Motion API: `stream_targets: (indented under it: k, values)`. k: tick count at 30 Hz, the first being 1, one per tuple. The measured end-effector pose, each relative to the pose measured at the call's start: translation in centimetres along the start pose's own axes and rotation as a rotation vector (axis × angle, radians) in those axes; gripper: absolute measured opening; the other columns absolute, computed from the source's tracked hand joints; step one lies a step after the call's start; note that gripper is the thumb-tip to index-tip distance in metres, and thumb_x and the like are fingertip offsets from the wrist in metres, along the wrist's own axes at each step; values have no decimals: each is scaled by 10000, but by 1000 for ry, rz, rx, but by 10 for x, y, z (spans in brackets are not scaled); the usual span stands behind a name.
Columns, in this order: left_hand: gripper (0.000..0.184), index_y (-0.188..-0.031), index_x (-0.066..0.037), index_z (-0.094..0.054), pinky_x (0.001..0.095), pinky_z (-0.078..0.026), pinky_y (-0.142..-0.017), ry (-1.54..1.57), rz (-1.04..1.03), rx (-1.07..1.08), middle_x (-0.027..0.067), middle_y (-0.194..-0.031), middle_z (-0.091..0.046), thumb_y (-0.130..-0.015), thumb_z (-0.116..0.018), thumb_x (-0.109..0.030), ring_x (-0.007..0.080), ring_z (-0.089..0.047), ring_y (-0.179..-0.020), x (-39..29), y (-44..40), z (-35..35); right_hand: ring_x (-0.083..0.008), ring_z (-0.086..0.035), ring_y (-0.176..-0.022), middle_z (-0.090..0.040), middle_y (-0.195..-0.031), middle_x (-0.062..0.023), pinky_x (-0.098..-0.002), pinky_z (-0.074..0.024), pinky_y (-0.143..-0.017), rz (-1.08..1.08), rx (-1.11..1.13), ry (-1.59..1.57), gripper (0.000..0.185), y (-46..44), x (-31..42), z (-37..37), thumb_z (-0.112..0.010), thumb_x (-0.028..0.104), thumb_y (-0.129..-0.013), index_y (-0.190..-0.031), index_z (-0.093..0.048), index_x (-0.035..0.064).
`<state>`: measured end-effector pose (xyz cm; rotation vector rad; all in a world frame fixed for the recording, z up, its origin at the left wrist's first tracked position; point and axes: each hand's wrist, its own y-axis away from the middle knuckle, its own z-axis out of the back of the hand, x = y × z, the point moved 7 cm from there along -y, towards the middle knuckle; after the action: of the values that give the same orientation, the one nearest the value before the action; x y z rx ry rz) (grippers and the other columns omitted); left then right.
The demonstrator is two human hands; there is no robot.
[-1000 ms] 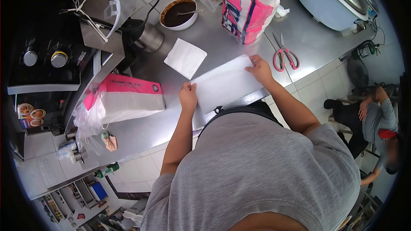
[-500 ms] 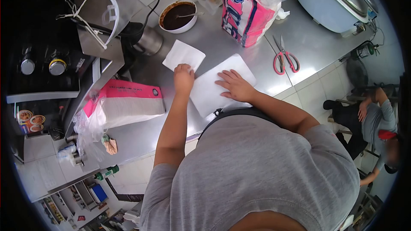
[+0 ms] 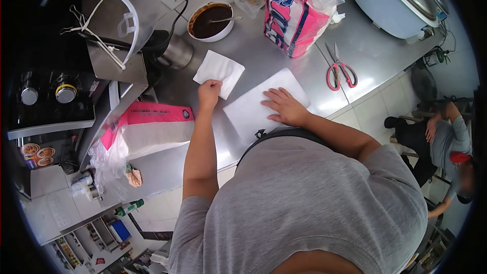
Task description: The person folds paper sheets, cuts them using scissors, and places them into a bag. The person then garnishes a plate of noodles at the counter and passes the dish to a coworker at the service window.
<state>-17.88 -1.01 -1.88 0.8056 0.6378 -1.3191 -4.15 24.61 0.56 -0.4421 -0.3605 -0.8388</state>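
Observation:
My left hand [image 3: 209, 94] is closed at the lower edge of a small white square napkin [image 3: 219, 69], its fingers curled and pressed together on it. Spread over a larger white rectangular sheet [image 3: 244, 107] is my right hand [image 3: 287, 105], palm down with the fingers apart. The sheet lies close to my waist on the steel counter. To the left of my left forearm is an opened pink-and-white pack of napkins [image 3: 152, 134] in torn plastic.
Scissors [image 3: 337, 69] with red handles lie to the right. Behind stand a bowl of dark sauce [image 3: 210, 22], a pink plastic-wrapped pack [image 3: 291, 15] and a metal pitcher [image 3: 175, 53]. A large roaster [image 3: 388, 2] is at the back right. Another person [image 3: 449, 139] sits at far right.
My left hand has drawn slightly left and its fingers have curled more at the napkin's edge. The napkin has turned a little. My right hand has slid slightly right on the sheet.

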Motion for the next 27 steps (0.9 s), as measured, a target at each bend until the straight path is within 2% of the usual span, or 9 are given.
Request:
stream_targets:
  k: [4,7,10,13,16,21,24,25,27]
  values:
    - [113,-851,-9,-696,291,-478,-676,26,13,-39,92,-763,-681,-806,-654,-103,162,-622,-697,3,1,1,-323,-334,-1322,-412,-1392,-144,-485,-229,-1106,-7,10,-2,516,-1,0,0,-617,363,-844,-1279,-510,106]
    - [145,-930,5,-673,260,-446,-679,-1,54,6,32,-806,-646,-854,-616,-105,109,-548,-721,0,4,0,-322,-338,-1319,-418,-1384,-148,-482,-235,-1103,-6,2,-13,517,-1,1,2,-629,351,-837,-1276,-512,104]
    - [176,-965,-4,-639,263,-435,-738,31,33,-96,23,-871,-626,-905,-565,-152,110,-536,-796,-5,5,7,-328,-364,-1298,-434,-1364,-156,-476,-271,-1084,-8,-50,-60,513,-5,4,9,-655,314,-824,-1268,-515,98]
    - [193,-987,-24,-596,253,-407,-781,232,-44,-53,17,-907,-594,-952,-506,-191,115,-513,-853,-32,17,22,-349,-389,-1272,-448,-1345,-168,-464,-312,-1059,-80,-170,-202,524,-24,7,39,-682,275,-808,-1265,-510,86]
    - [208,-938,-11,-567,281,-422,-740,364,-131,87,64,-823,-579,-973,-459,-185,135,-498,-797,-75,38,40,-370,-402,-1253,-451,-1340,-179,-452,-337,-1041,-197,-293,-359,571,-57,8,90,-711,260,-781,-1276,-493,78]
    - [196,-957,-33,-562,246,-403,-768,-41,-203,25,30,-854,-578,-980,-471,-206,120,-499,-803,-173,90,79,-373,-386,-1258,-397,-1388,-199,-443,-331,-1044,-142,-421,-402,674,-103,39,121,-748,233,-734,-1319,-447,88]
    - [191,-1003,-40,-557,249,-405,-799,-112,-319,-24,30,-882,-586,-988,-463,-206,128,-519,-817,-228,125,84,-295,-516,-1155,-530,-1250,-194,-379,-429,-961,-101,-457,-479,528,-116,72,125,-717,188,-770,-1251,-528,73]
    - [193,-1024,-38,-552,258,-410,-807,-97,-367,-34,39,-885,-590,-989,-459,-203,137,-531,-822,-236,131,85,-269,-553,-1090,-569,-1177,-181,-357,-454,-918,-145,-366,-573,453,-121,70,122,-697,148,-781,-1202,-557,56]
    - [199,-1088,-30,-536,284,-425,-839,278,-561,-89,61,-919,-601,-984,-465,-185,155,-552,-859,-228,129,94,-217,-626,-962,-647,-1030,-157,-313,-504,-832,-235,-175,-754,308,-127,64,117,-657,69,-803,-1105,-613,22]
